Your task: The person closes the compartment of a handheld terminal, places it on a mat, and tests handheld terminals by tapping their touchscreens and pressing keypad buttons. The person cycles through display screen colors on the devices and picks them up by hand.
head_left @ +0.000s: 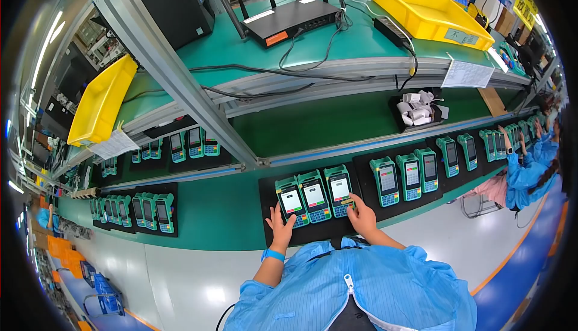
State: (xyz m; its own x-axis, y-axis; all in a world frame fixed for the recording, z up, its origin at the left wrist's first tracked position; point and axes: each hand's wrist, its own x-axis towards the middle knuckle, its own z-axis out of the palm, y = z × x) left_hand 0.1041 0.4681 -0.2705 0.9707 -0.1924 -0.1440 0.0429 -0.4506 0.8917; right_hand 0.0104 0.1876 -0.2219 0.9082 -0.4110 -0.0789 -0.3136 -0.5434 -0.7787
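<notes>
Three green handheld payment terminals lie side by side on a black mat [268, 195] in front of me, their screens lit white. My left hand [280, 228] is at the left payment terminal [291, 200], fingers apart, with the thumb on the lower screen. Between my hands lies the middle payment terminal [314, 196]. My right hand [362, 215] rests at the lower right edge of the right payment terminal [339, 187], its fingers extended near the keys. A small tan strip shows at the bottom of that terminal's screen. Neither hand lifts anything.
More payment terminals [385, 181] stand in rows on black mats to the right, and others [162, 212] to the left. A metal post [174, 72] and shelf stand ahead, carrying a router [292, 21] and yellow tray [421, 21]. A co-worker's blue sleeve [521, 177] is at far right.
</notes>
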